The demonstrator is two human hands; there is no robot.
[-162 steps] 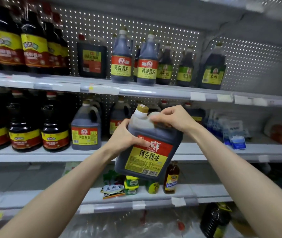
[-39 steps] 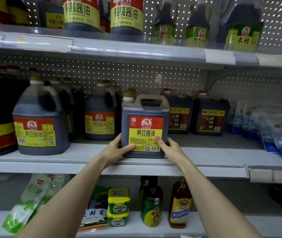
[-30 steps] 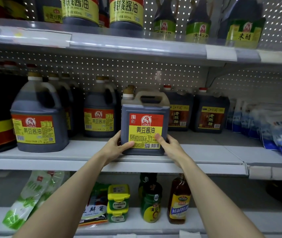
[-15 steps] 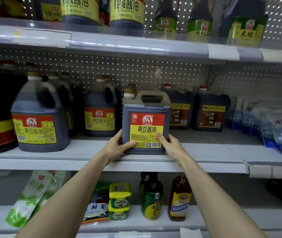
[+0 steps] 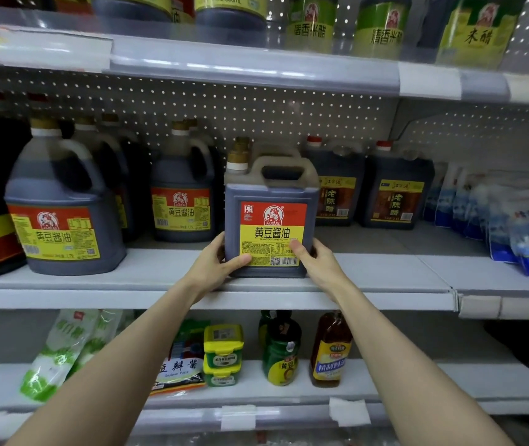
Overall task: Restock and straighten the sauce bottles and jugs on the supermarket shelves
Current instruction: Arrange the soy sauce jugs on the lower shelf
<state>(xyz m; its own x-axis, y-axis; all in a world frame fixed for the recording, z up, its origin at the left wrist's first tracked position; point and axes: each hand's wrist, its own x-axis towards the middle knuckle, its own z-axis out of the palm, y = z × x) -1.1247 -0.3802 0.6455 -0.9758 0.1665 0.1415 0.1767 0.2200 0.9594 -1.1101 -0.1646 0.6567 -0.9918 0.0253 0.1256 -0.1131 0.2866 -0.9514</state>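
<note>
Both hands grasp one square soy sauce jug (image 5: 271,201) that stands upright near the front edge of the middle shelf (image 5: 160,275): the left hand (image 5: 216,267) curls around its lower left corner and the right hand (image 5: 316,263) around its lower right corner, each thumb on the label. To its left stand round soy sauce jugs (image 5: 60,214), and behind on its right dark vinegar jugs (image 5: 395,194)

Two bare forearms rise from the near lower corners and converge toward the middle. The left hand (image 5: 214,265) grips the lower left corner of a soy sauce jug (image 5: 269,191), thumb lying across its front. The right hand (image 5: 316,263) holds the lower right corner, thumb pressed on the front, fingers curled round the side.
</note>
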